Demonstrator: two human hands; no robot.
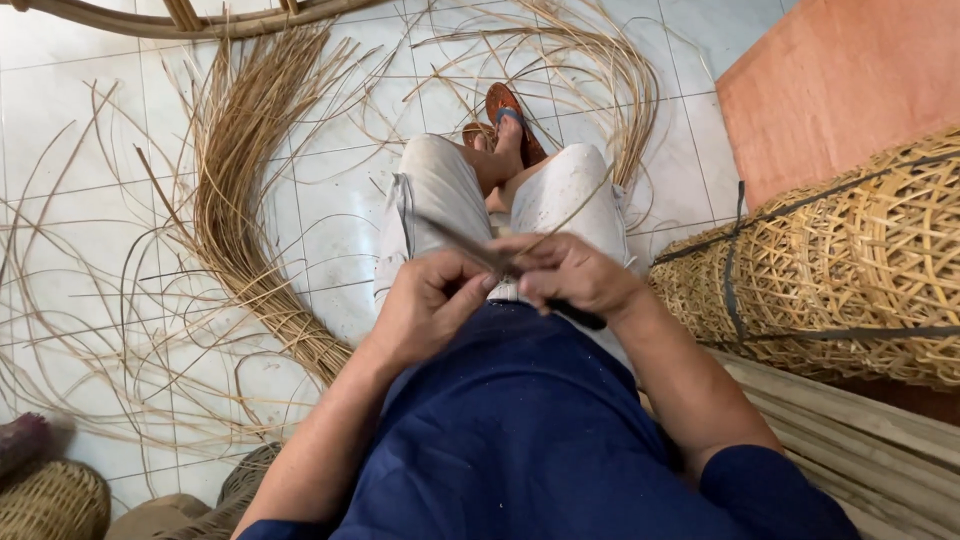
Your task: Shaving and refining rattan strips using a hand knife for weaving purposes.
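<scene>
Right hand: my right hand [578,275] is clenched around a knife [500,265], its dark handle poking out on the right side of my fist, the blade pointing far-left over my lap.
Left hand: my left hand [428,305] pinches a thin rattan strip [572,210] against the blade, thumb pressing right beside it.
Strip: it runs up and to the right from my fingers, over my right knee.
Floor: loose cane strands [240,200] curve across the white tiles on the left.
Right side: bundled woven baskets [850,270] lie close by my right arm.
</scene>
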